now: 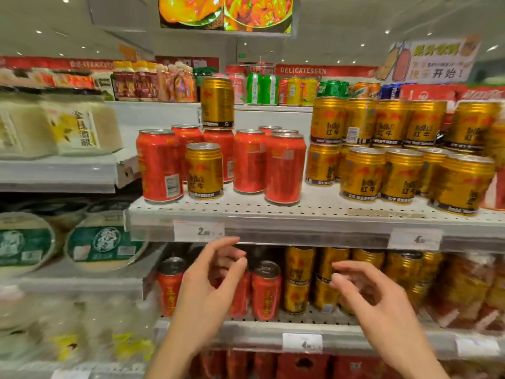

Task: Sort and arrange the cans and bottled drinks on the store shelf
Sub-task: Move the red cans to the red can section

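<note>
1. Red cans point(250, 160) and gold cans point(396, 149) share a white perforated shelf point(314, 212) at about chest height, seen from the head camera of a person facing a store display.
2. Red ones stand grouped on the left half of that shelf; the gold ones are stacked two high on the right half.
3. Two gold cans sit out of place among the red: one stray gold can point(204, 170) stands at the front between red cans, and a second, the stacked gold can point(217, 102), is perched on top of a red can further back.
4. Both hands are raised below the shelf edge, in front of the lower shelf point(273, 324). The left hand point(210, 291) has its fingers loosely curled and apart, holding nothing. The right hand point(363, 291) is likewise half open and empty.
5. Neither hand touches any can.
6. On the lower shelf, red cans stand to the left and gold cans to the right, looking already separated, though the hands hide part of that row.
7. Judging by this, the sorting is partly done: the main groups are formed, but the two stray gold cans likely need moving to the right-hand stack, and the red cans could be squared up.
8. White price tags point(198, 231) hang on the shelf lip.
</note>
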A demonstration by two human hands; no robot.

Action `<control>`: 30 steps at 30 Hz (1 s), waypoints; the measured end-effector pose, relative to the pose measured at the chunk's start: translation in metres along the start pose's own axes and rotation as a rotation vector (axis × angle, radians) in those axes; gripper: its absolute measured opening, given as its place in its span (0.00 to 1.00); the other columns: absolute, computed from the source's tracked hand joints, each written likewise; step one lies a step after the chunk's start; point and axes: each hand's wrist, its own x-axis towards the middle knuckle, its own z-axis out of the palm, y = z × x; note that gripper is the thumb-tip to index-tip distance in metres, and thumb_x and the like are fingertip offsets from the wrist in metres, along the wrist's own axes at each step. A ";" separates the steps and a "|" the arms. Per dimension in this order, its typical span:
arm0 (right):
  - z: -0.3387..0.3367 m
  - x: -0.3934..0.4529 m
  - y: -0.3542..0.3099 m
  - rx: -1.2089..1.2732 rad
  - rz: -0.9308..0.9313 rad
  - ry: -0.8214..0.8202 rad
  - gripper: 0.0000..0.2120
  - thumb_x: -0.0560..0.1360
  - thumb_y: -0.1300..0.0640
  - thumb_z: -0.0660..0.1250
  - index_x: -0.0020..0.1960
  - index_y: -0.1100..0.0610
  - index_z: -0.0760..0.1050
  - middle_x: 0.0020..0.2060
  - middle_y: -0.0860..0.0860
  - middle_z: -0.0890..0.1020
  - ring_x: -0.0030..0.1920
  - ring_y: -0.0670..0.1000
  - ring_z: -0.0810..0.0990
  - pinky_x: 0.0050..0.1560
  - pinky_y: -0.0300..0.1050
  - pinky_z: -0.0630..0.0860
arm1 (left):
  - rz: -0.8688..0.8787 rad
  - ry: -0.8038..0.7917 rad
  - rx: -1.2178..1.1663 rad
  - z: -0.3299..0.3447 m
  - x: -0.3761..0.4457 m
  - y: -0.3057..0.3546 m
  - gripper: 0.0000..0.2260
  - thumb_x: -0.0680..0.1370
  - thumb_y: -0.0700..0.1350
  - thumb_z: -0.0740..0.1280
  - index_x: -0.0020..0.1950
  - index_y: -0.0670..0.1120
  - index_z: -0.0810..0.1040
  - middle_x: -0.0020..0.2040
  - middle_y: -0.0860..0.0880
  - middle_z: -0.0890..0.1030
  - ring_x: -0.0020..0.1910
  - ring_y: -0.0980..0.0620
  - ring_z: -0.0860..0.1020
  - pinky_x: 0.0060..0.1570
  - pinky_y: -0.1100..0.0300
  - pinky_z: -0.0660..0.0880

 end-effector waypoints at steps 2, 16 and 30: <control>0.019 -0.002 -0.017 -0.047 -0.015 0.026 0.05 0.76 0.52 0.72 0.51 0.44 0.82 0.43 0.43 0.85 0.43 0.44 0.82 0.44 0.35 0.76 | 0.004 -0.023 -0.014 -0.021 0.011 -0.003 0.13 0.78 0.42 0.71 0.56 0.59 0.80 0.49 0.56 0.85 0.51 0.55 0.82 0.52 0.67 0.77; 0.093 0.063 -0.140 -0.395 -0.491 0.053 0.08 0.77 0.53 0.70 0.56 0.50 0.79 0.45 0.40 0.80 0.43 0.42 0.79 0.42 0.33 0.75 | 0.427 0.119 0.473 -0.117 0.073 0.018 0.17 0.78 0.45 0.71 0.66 0.49 0.76 0.57 0.54 0.78 0.51 0.58 0.79 0.50 0.53 0.81; 0.153 0.124 -0.169 -0.426 -0.453 -0.041 0.26 0.71 0.37 0.73 0.54 0.45 0.61 0.44 0.44 0.79 0.39 0.46 0.80 0.38 0.39 0.74 | 0.424 0.005 0.489 -0.137 0.076 0.013 0.22 0.77 0.43 0.72 0.69 0.52 0.73 0.59 0.58 0.76 0.57 0.57 0.77 0.57 0.53 0.78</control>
